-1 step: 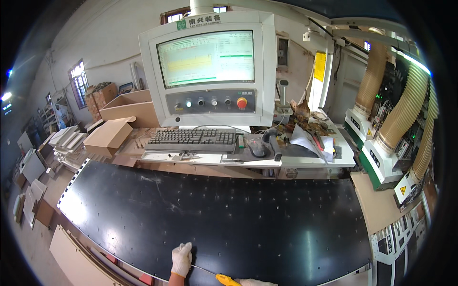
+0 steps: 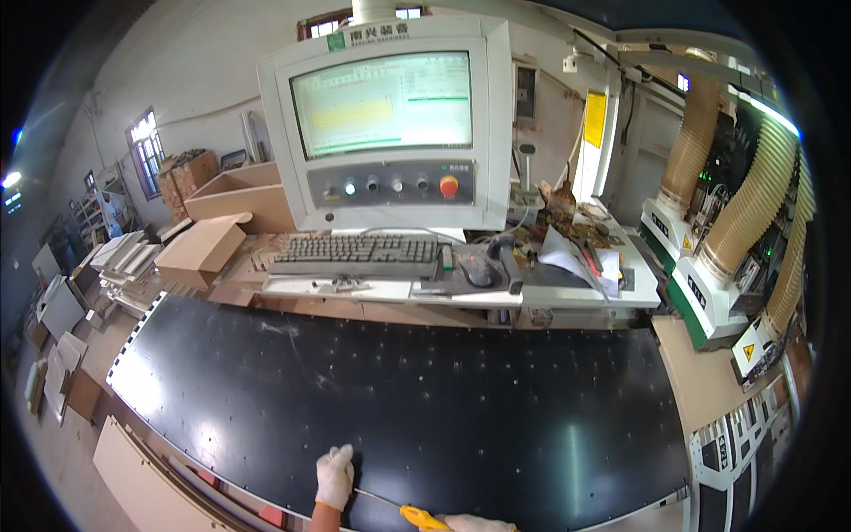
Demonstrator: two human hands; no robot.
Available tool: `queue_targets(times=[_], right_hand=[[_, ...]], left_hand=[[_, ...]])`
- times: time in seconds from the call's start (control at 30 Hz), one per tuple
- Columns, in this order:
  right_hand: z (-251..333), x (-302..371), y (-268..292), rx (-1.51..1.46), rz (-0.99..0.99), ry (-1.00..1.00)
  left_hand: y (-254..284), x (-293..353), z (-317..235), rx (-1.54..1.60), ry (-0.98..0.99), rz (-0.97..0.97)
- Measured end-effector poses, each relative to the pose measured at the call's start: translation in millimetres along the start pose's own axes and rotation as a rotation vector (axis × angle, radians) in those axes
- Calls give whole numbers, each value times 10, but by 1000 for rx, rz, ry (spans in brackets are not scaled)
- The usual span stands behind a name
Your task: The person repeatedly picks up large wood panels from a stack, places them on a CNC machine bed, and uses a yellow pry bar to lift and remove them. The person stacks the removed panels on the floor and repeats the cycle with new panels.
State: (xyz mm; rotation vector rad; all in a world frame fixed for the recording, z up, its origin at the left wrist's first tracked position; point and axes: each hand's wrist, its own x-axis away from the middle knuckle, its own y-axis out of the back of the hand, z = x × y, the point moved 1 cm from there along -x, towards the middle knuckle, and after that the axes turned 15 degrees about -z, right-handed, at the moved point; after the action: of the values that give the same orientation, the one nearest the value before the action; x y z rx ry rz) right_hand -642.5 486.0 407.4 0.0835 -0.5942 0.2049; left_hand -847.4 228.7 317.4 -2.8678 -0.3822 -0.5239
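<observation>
My left hand (image 2: 334, 477), in a white work glove, is closed with curled fingers over the near part of a black tabletop (image 2: 496, 408) dotted with small studs. Whether anything sits inside those fingers is hidden. At the lower edge my right hand (image 2: 479, 523), also gloved and partly cut off, grips a yellow-handled tool (image 2: 424, 518) with a long thin metal shaft. The shaft points leftward, its tip ending close beside my left wrist. I cannot tell if the tip touches the glove.
Behind the tabletop stands a machine console with a lit screen (image 2: 383, 105) and a red knob (image 2: 448, 186). A keyboard (image 2: 355, 255), mouse (image 2: 479, 275) and papers lie on its shelf. Ribbed hoses (image 2: 749, 199) rise at right. Boxes (image 2: 204, 250) and stacked boards (image 2: 128, 264) stand left.
</observation>
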Motion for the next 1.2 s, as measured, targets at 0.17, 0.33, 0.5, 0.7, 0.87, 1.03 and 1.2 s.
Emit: queue_targets(times=[0.17,0.33,0.5,0.7,0.87,1.03,1.2], right_hand=[[-24,19,107,66,14,-207],[-135,190,443,230,-168,-63],[-402,526,925,-4,-587,18],[-1007,1138,1617,-323,-1239,-128],[-1766,1723,1878,-757,-1835,-154],[-2552,2570,1939,-1065,-2478,-138],[-2818,2902,1919,-1265,-2767,15]], left_hand=[[72,-109,-47,187,5,6],[-220,128,102,114,66,79],[-1095,701,484,-154,-42,319],[-1832,1488,951,-488,-147,765],[-2180,1715,1113,-544,-178,942],[-2350,1653,1146,-549,-96,970],[-2350,1621,1140,-578,-103,1004]])
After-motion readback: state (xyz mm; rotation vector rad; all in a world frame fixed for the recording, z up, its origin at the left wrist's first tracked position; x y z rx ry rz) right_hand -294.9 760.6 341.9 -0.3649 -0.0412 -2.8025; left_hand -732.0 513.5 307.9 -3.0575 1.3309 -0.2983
